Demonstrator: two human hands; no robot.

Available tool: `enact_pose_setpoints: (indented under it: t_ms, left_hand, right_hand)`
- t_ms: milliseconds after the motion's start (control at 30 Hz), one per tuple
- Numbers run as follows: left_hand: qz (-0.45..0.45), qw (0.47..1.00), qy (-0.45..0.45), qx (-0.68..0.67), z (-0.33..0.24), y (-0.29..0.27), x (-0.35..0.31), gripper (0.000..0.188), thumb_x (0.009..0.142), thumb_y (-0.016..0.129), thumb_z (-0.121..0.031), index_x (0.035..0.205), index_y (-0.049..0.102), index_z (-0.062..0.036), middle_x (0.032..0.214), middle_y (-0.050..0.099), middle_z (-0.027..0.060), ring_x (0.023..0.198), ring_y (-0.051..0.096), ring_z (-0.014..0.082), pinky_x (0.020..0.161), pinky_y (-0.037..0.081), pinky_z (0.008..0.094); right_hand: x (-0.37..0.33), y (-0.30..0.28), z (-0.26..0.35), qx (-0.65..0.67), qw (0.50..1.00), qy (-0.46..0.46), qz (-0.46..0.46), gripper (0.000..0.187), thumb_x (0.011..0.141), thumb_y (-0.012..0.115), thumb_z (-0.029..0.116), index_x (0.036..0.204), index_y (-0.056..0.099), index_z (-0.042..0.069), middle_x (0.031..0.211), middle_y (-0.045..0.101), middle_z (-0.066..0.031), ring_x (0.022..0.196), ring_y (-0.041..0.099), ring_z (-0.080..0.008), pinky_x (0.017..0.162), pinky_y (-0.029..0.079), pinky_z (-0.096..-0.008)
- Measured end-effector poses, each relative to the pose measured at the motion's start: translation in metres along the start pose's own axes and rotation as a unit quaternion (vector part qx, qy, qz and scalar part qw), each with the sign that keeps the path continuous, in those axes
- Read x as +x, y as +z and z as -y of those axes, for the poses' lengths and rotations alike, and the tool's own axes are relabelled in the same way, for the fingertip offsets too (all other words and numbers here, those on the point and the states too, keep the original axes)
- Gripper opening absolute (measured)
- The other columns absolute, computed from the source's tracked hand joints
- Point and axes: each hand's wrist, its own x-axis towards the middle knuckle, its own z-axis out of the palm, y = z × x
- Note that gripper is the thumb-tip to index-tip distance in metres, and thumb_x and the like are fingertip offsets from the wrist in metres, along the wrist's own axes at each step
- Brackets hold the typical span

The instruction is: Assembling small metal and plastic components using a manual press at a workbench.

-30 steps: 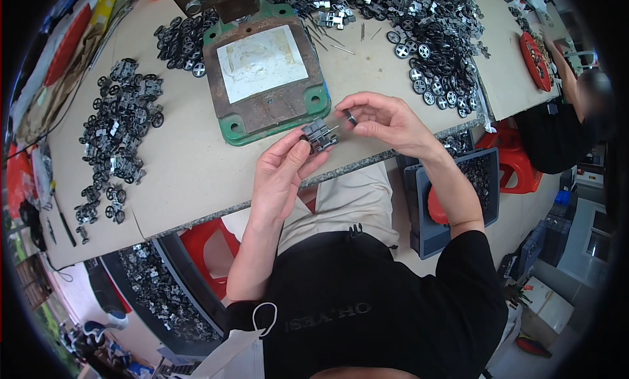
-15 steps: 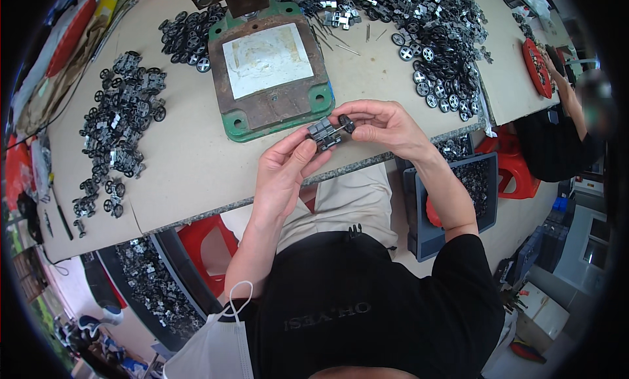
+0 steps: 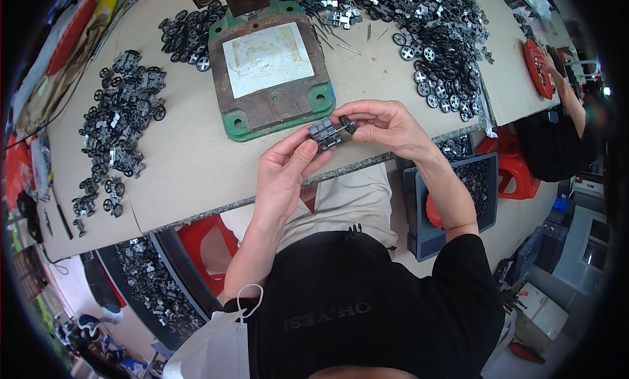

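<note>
My left hand [image 3: 288, 162] pinches a small grey toy car chassis [image 3: 324, 134] between thumb and fingers, above the table's front edge. Between thumb and fingers of my right hand [image 3: 380, 126] is a black toy wheel [image 3: 348, 124]. A thin metal axle runs from this wheel into the chassis, with a short length of bare metal showing between them. My fingers hide the chassis's left end. Just beyond my hands stands a press base [image 3: 262, 110], brown metal with green corners and a white plate [image 3: 267, 60] on top.
Chassis with wheels lie heaped [image 3: 121, 117] on the left. Loose black wheels [image 3: 439, 84] and grey parts [image 3: 419, 12] pile up at the back right, near scattered metal pins [image 3: 348, 49]. Parts bins [image 3: 488, 212] stand below the table. Another person's arm [image 3: 575, 107] reaches in at far right.
My hands stay almost where they were, with the chassis and wheel tilted very slightly. At far right the other person's head has shifted.
</note>
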Motion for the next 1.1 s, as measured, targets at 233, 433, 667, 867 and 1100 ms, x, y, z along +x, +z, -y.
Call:
enact_pose_setpoints:
  t_ms: [233,433,667,867,1100]
  left_hand:
    - [-0.018,0.996,0.056,0.067,0.006,0.002,-0.001,0.031,0.086,0.056,-0.006,0.115,0.052,0.0040,0.107,0.059,0.0125,0.094,0.060,0.0187,0.084,0.052,0.0331]
    - [-0.037,0.997,0.051,0.034,0.007,0.003,0.001,0.035,0.083,0.060,-0.004,0.115,0.051,0.0062,0.101,0.061,0.0128,0.087,0.061,0.0162,0.080,0.052,0.0278]
    - [-0.043,0.997,0.057,0.038,0.009,0.003,0.000,0.036,0.082,0.061,-0.003,0.115,0.051,0.0069,0.100,0.061,0.0135,0.087,0.061,0.0165,0.080,0.053,0.0279]
    - [-0.042,0.997,0.062,0.032,0.006,0.003,0.001,0.035,0.082,0.060,-0.002,0.115,0.051,0.0071,0.099,0.061,0.0135,0.086,0.061,0.0165,0.079,0.052,0.0277]
    - [-0.022,0.995,0.059,0.074,0.008,0.001,-0.001,0.029,0.086,0.056,-0.005,0.113,0.054,0.0027,0.105,0.060,0.0124,0.093,0.060,0.0184,0.083,0.052,0.0330]
  right_hand:
    - [-0.001,0.004,-0.007,-0.119,0.990,0.038,-0.071,0.020,0.084,0.060,0.011,0.098,0.063,-0.003,0.085,0.065,-0.0054,0.075,0.058,-0.0097,0.072,0.047,-0.0228]
    - [0.002,0.013,-0.003,-0.129,0.986,0.008,-0.108,0.020,0.086,0.057,0.012,0.099,0.063,-0.002,0.080,0.063,-0.0056,0.075,0.056,-0.0090,0.069,0.045,-0.0225]
    - [0.001,0.006,0.003,-0.209,0.976,0.000,-0.055,0.022,0.087,0.054,0.012,0.103,0.063,0.000,0.079,0.062,-0.0053,0.071,0.051,-0.0090,0.067,0.042,-0.0240]
    - [0.001,0.003,0.000,-0.206,0.975,0.026,-0.075,0.022,0.086,0.058,0.018,0.099,0.065,0.002,0.075,0.063,-0.0067,0.070,0.055,-0.0104,0.065,0.044,-0.0234]
    - [0.002,0.005,0.005,-0.227,0.971,0.013,-0.070,0.021,0.085,0.059,0.015,0.099,0.064,0.000,0.084,0.065,-0.0064,0.073,0.056,-0.0091,0.067,0.045,-0.0235]
